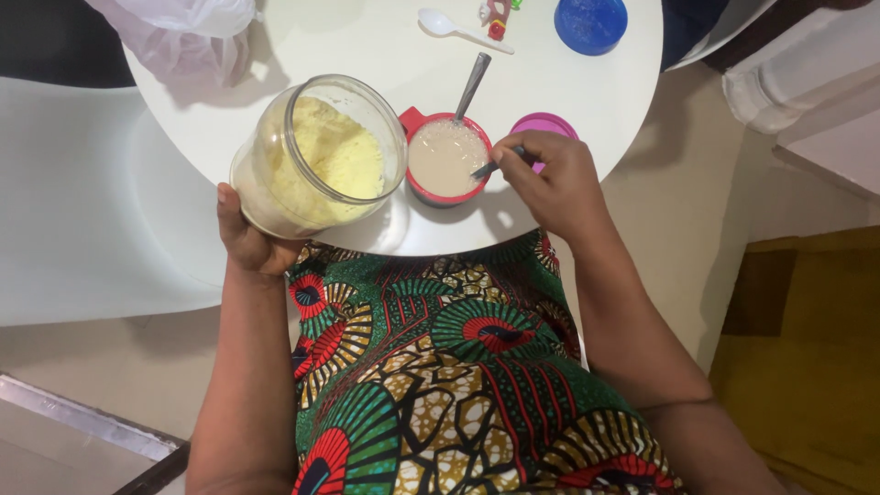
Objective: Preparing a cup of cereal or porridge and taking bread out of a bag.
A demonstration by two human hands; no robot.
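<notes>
- Nearest the camera: patterned dress (458, 385) over the lap, green/red/yellow print, both forearms running up from it to the round white table (367, 46)
- Left hand (246, 240) cups the underside of a clear jar (316, 156) of yellow powder, fingers closed round the base; jar tipped hard, mouth facing the camera, bottom edge at the table rim, partly overhanging the lap
- Right hand (555, 179) pinched shut on a small metal utensil (495, 167), probably a spoon, bowl end hard to make out; tip sits at the rim of the red cup (446, 160)
- Red cup holds a beige liquid, stands just right of the jar, touching or nearly so; a second metal spoon (472, 87) leans in it, handle pointing away
- Pink lid (547, 126) just behind the right hand, mostly hidden
- Far side: white plastic spoon (454, 29), blue lid (591, 23), small toy (495, 16), clear plastic bag (179, 32)
- Risk: jar open and steeply tilted, so a bit more tilt or a slip of the one-handed grip would dump powder on the table or dress
- Risk: cup close to the table edge with a leaning spoon; a nudge from jar or right hand could tip it onto the lap
- Pose: left wrist bent back under the load, right wrist arched over the cup, elbows out
</notes>
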